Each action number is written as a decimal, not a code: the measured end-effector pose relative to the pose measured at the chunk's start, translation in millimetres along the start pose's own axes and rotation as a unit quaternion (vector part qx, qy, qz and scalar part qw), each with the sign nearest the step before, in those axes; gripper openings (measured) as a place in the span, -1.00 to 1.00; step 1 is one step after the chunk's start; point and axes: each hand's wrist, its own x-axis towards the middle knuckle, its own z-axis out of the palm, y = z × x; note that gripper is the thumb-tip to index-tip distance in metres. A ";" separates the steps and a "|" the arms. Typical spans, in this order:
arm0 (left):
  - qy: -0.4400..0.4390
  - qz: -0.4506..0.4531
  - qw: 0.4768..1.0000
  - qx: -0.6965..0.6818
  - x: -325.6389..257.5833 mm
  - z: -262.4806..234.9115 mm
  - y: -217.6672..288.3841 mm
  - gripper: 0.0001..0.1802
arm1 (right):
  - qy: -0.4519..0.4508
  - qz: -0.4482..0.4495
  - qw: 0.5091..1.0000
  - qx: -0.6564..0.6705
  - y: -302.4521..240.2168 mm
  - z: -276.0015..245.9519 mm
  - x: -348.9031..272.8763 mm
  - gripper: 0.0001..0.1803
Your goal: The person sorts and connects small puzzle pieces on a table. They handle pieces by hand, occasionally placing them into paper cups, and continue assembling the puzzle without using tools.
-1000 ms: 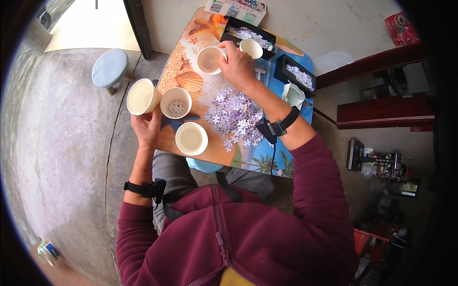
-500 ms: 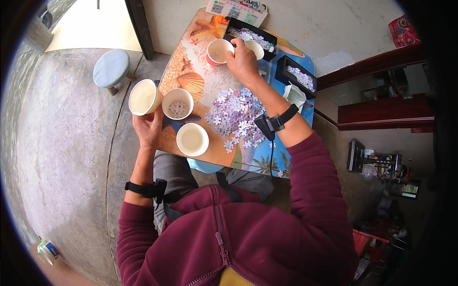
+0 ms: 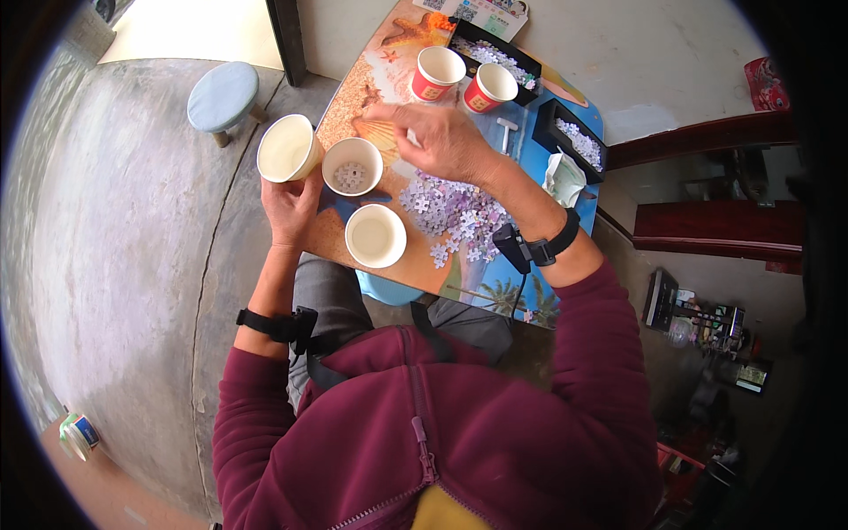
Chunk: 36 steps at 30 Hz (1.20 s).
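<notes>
Off the table's left edge, my left hand [image 3: 292,208] grips a white paper cup [image 3: 284,150], tilted with its mouth up. My right hand [image 3: 449,143] hovers over the table, index finger stretched left and thumb apart, holding nothing I can see. Just left of its fingertips stands a paper cup [image 3: 352,150] with several jigsaw pieces [image 3: 352,177] at its bottom. Nearer to me is another paper cup [image 3: 375,236] with no pieces visible inside. Two red-sided paper cups [image 3: 437,87] stand side by side beyond my right hand. Below that hand lies a heap of pale purple jigsaw pieces [image 3: 459,216].
Two black boxes [image 3: 539,132] of jigsaw pieces sit at the table's far right, near a small white T-shaped item [image 3: 506,132] and a crumpled white-green packet [image 3: 564,179]. A printed card [image 3: 495,16] stands at the back. A blue round stool [image 3: 223,97] is left of the table [image 3: 424,274].
My right hand has drawn back leftward and nearer from the two far cups, which now stand free side by side. My left hand still holds its cup.
</notes>
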 end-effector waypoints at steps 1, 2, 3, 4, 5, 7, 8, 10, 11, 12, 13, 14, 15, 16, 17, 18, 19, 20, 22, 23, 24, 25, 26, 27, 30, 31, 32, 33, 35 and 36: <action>0.003 -0.006 1.000 0.003 -0.7 1.2 1.6 -0.52 | -0.024 -0.042 0.999 0.004 -6.6 3.4 -1.1 -0.64; 0.003 -0.002 1.000 -0.004 0.4 2.2 2.7 -0.51 | -0.048 -0.084 0.995 0.008 -10.1 6.5 -0.9 -0.63; 0.004 -0.001 1.000 -0.018 0.9 2.8 3.7 -0.50 | -0.066 -0.098 0.993 0.003 -11.1 9.3 -0.2 -0.65; 0.007 -0.003 1.000 -0.013 0.2 3.1 4.4 -0.50 | -0.083 -0.111 0.990 -0.003 -11.1 12.4 -0.5 -0.66; 0.009 -0.007 1.000 -0.015 0.0 3.5 4.4 -0.50 | -0.094 -0.130 0.987 -0.005 -9.7 15.3 -1.2 -0.68; 0.007 -0.006 1.000 0.000 0.7 2.5 3.4 -0.52 | -0.076 -0.112 0.991 0.000 -3.3 21.6 0.0 -0.76; 0.003 -0.002 1.000 0.017 1.4 1.3 2.6 -0.55 | -0.052 -0.105 0.993 -0.002 1.0 24.0 0.8 -0.77; 0.001 0.002 0.999 0.033 1.1 0.3 0.6 -0.58 | -0.036 -0.047 0.997 -0.039 11.3 23.7 -0.4 -0.81; 0.004 0.004 0.999 0.032 0.9 0.3 -0.4 -0.58 | -0.014 -0.020 0.998 -0.060 16.2 23.3 -0.8 -0.81; 0.007 0.005 1.000 0.030 0.6 0.8 -1.3 -0.58 | 0.005 0.011 0.996 -0.083 20.9 23.0 -1.0 -0.82; 0.006 0.005 1.000 0.026 -0.2 1.3 -2.0 -0.58 | 0.028 0.038 0.993 -0.104 25.0 22.8 -1.3 -0.83; 0.006 0.005 1.000 0.022 -0.7 1.4 -2.4 -0.58 | 0.032 0.064 0.991 -0.113 28.9 23.2 -0.6 -0.86; 0.003 0.010 1.000 0.008 -0.9 1.5 -2.6 -0.58 | 0.036 0.078 0.989 -0.117 32.1 23.5 -0.3 -0.87; 0.001 -0.002 1.000 0.019 -0.6 1.2 -2.7 -0.54 | 0.038 0.093 0.987 -0.121 34.6 24.2 0.1 -0.88; -0.003 -0.010 1.000 0.020 -0.1 0.2 -2.4 -0.51 | 0.044 0.104 0.986 -0.126 36.4 24.7 0.6 -0.88; -0.006 -0.022 1.000 0.012 0.3 -0.6 -2.0 -0.48 | 0.045 0.109 0.985 -0.126 37.2 25.2 1.5 -0.87; -0.010 -0.022 0.999 0.026 0.3 -1.2 -1.5 -0.47 | 0.049 0.110 0.985 -0.125 36.9 25.4 2.5 -0.85; -0.013 -0.026 0.999 0.032 0.2 -1.8 -0.8 -0.47 | 0.045 0.122 0.983 -0.128 35.4 24.4 3.5 -0.83; -0.014 -0.028 0.999 0.032 0.7 -1.6 0.6 -0.47 | 0.067 0.120 0.985 -0.108 28.0 19.1 4.6 -0.77; -0.013 -0.027 0.999 0.027 1.0 -0.6 1.2 -0.47 | 0.057 0.155 0.981 -0.105 22.0 15.7 5.1 -0.74; -0.011 -0.033 0.999 0.015 0.8 -0.3 2.1 -0.47 | 0.072 0.116 0.988 -0.075 14.0 10.5 2.7 -0.70; -0.009 -0.024 0.999 0.024 1.3 0.2 2.9 -0.47 | 0.068 0.107 0.991 -0.049 4.7 2.6 -3.4 -0.66; -0.006 -0.024 0.999 0.027 2.5 0.8 3.7 -0.47 | 0.072 0.081 0.994 -0.021 -5.1 -4.9 -9.8 -0.62; -0.002 -0.035 0.999 0.021 1.7 0.9 4.7 -0.47 | 0.010 0.062 0.998 0.015 -14.2 -11.7 -16.5 -0.61; -0.003 0.006 0.999 0.038 0.1 2.6 7.2 -0.62 | -0.107 -0.052 0.990 0.075 -39.0 -20.7 -38.9 -0.56; 0.004 -0.003 0.999 0.050 -0.4 3.3 8.2 -0.63 | -0.115 -0.096 0.987 0.056 -45.4 -20.3 -46.0 -0.54; 0.009 -0.005 0.999 0.052 -0.3 4.0 9.0 -0.64 | -0.121 -0.141 0.982 0.036 -48.4 -19.1 -51.0 -0.52; 0.014 -0.007 0.998 0.053 -0.3 4.6 10.1 -0.65 | -0.130 -0.149 0.980 0.029 -49.1 -15.4 -54.2 -0.51; 0.015 -0.009 0.998 0.052 -0.9 5.2 12.1 -0.66 | -0.147 -0.165 0.975 0.013 -50.2 -2.6 -60.2 -0.51; 0.015 -0.008 0.999 0.051 -0.6 5.6 12.9 -0.66 | -0.155 -0.145 0.977 -0.002 -49.9 4.8 -61.6 -0.59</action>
